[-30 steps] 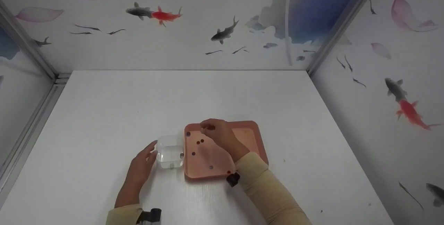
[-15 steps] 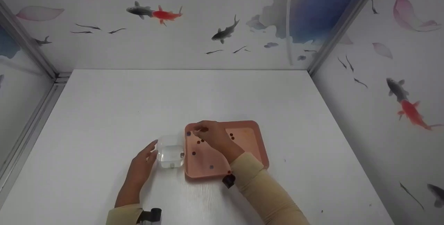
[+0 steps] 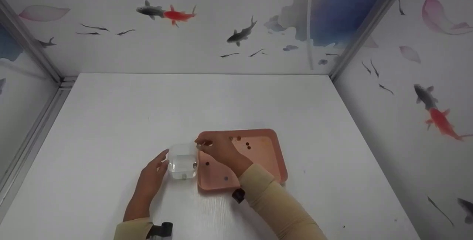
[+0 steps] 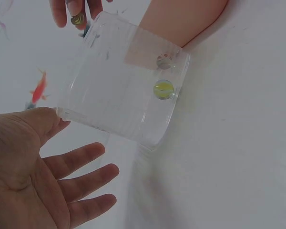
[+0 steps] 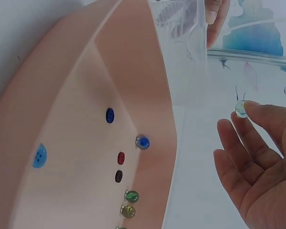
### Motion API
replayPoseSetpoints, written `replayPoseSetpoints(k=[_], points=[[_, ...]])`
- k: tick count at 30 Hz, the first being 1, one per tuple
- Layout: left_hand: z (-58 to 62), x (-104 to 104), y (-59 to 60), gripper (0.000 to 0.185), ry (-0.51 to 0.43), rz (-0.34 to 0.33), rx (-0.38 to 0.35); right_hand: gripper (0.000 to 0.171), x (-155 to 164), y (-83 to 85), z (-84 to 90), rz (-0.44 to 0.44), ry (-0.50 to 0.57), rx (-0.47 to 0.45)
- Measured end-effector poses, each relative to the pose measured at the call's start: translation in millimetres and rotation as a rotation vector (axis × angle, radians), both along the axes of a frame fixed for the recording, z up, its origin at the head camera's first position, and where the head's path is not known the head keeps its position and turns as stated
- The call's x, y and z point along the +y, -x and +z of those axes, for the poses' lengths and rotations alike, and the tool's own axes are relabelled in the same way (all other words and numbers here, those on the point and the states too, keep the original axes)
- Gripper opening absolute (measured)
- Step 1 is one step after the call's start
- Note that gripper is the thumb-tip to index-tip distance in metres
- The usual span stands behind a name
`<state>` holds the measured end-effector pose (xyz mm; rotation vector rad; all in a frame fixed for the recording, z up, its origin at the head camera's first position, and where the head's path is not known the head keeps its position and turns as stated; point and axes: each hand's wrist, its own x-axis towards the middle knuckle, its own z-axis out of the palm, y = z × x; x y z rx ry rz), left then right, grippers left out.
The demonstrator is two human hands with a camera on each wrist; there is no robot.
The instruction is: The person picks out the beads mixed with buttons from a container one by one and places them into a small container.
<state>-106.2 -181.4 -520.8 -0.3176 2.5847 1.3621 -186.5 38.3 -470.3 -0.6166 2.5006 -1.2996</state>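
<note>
Glass marble (image 5: 240, 109) pinched at right hand (image 3: 218, 150) fingertips — left hand (image 3: 151, 175) open, thumb touching clear square plastic box (image 3: 182, 161).

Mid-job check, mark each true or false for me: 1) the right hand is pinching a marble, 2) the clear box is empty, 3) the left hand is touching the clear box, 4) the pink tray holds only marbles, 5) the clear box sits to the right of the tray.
1) True: the right hand pinches a small clear marble at its fingertips.
2) False: the clear box already holds a yellow-green marble; a second seems to lie beside it.
3) True: the left hand touches the box's near corner with its thumb, fingers straight.
4) False: the pink tray holds buttons as well, such as a blue button, besides marbles.
5) False: in the head view the box lies left of the tray, against its edge.
</note>
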Motion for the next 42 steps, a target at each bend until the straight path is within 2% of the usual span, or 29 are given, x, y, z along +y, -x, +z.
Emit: replayPoseSetpoints(k=[7,18,25,32,42], points=[[1.9,-1,0.1,0.051,-0.016,-0.014,0.008,0.019,-8,-0.8,-0.4,0.054,-0.036,0.029],[0.5,-1,0.6,0.049,-0.011,-0.006,-0.001,0.021,-21,-2.0,5.1,0.126,-0.213,0.128],[1.2,0,0.2,0.049,-0.016,0.003,-0.01,0.024,-27,-2.5,4.3,0.164,-0.259,0.183],[1.4,-1,-0.3,0.049,-0.018,0.003,-0.008,0.025,-34,-6.1,4.6,0.179,-0.325,0.16],[0.4,-1,0.2,0.049,-0.003,-0.002,-0.01,0.025,-39,-7.1,3.8,0.223,-0.391,0.242]])
